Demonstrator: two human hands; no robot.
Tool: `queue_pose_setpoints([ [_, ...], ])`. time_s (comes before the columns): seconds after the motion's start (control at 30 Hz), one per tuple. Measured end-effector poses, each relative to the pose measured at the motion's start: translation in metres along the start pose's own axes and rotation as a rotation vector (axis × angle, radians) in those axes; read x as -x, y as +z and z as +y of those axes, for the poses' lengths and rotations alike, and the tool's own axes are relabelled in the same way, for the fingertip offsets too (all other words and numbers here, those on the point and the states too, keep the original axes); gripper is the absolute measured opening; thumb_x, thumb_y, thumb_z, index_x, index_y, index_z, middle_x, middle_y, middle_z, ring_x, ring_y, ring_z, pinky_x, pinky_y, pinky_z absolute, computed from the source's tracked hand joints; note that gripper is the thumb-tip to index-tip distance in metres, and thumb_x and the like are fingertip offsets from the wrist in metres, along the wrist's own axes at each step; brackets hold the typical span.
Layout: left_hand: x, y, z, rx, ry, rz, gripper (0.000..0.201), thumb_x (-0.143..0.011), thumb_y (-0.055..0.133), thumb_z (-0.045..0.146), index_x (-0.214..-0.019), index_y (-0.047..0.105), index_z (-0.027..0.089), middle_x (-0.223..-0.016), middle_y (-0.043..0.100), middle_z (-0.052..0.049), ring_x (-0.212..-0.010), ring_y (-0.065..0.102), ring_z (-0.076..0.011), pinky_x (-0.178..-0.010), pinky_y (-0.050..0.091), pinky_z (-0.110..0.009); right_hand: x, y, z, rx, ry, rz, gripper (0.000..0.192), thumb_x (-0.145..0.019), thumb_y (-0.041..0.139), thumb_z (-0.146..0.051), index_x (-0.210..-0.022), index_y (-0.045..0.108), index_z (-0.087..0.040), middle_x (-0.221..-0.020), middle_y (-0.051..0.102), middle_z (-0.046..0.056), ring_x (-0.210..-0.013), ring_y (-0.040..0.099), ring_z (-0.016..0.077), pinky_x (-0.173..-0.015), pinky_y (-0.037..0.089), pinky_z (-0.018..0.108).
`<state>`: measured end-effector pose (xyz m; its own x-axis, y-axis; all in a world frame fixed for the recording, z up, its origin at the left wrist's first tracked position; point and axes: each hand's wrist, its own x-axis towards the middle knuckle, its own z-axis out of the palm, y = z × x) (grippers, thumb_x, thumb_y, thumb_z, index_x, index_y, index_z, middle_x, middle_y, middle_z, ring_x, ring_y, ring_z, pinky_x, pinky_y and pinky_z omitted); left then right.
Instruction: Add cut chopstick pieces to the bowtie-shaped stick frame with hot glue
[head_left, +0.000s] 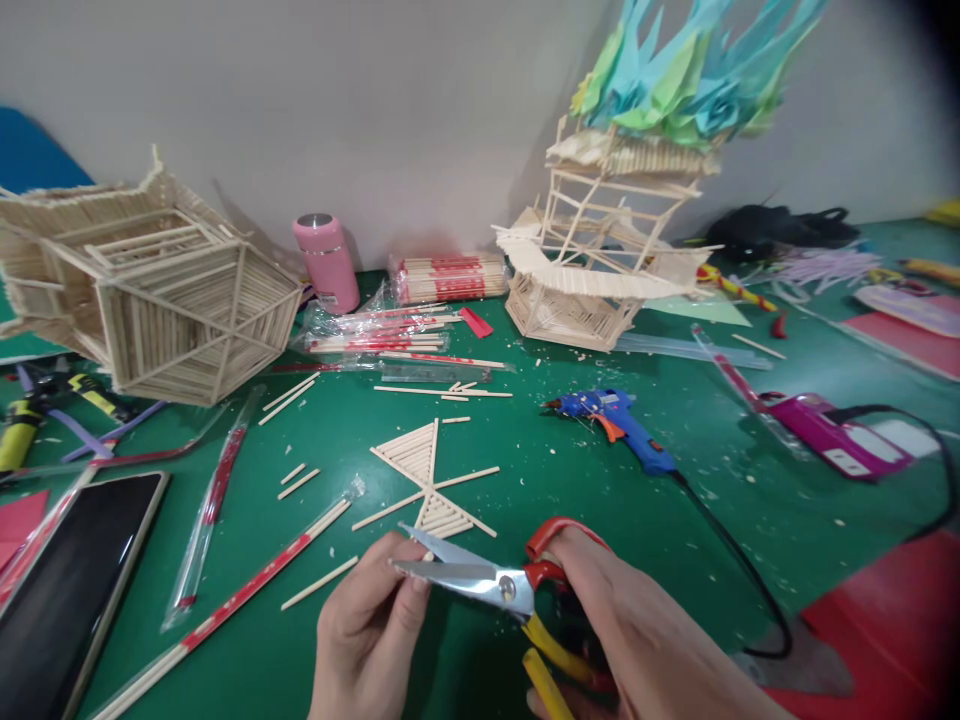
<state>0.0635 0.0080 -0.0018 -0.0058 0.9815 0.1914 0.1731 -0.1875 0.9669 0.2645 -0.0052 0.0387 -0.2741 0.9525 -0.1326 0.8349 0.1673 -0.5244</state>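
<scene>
The right hand (pixel 645 640) grips red-and-yellow-handled steel scissors (pixel 495 585), blades parted; the left hand's (pixel 371 625) fingers (pixel 409 590) pinch a thin wooden stick at the blades.

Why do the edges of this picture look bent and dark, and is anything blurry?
Head view: wide lens bows the wall line and stretches the paper-topped stick tower; the top right corner darkens. The scissors gleam slightly. The left hand and right hand look soft near the bottom edge.
</scene>
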Motion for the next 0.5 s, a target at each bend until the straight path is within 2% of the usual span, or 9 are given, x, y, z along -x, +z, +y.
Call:
queue_pose_setpoints([
  [0.23,0.0001,-0.0019,-0.0005,-0.022,0.02,0.001,0.019,-0.077,0.058,0.015,-0.088,0.07,0.027,-0.071,0.064,0.0,-0.058,0.055,-0.0105,-0.052,0.043,-0.015,-0.0011,-0.0012,0.0018,0.003,0.006,-0.008,0.031,-0.059,0.063,-0.029,-0.085,0.049,-0.019,-0.08,0.06,0.009,-0.066,0.059,0.0226,-0.057,0.051,0.037],
  [0.5,-0.0031,-0.0028,0.0017,-0.038,-0.004,-0.005,0.017,-0.077,0.058,0.018,-0.085,0.071,0.025,-0.066,0.062,-0.001,-0.055,0.054,-0.0116,-0.048,0.043,-0.016,-0.0016,0.0018,-0.0004,0.003,-0.001,-0.006,0.024,-0.061,0.057,-0.023,-0.082,0.046,-0.02,-0.076,0.061,0.007,-0.063,0.058,0.0205,-0.053,0.048,0.032],
])
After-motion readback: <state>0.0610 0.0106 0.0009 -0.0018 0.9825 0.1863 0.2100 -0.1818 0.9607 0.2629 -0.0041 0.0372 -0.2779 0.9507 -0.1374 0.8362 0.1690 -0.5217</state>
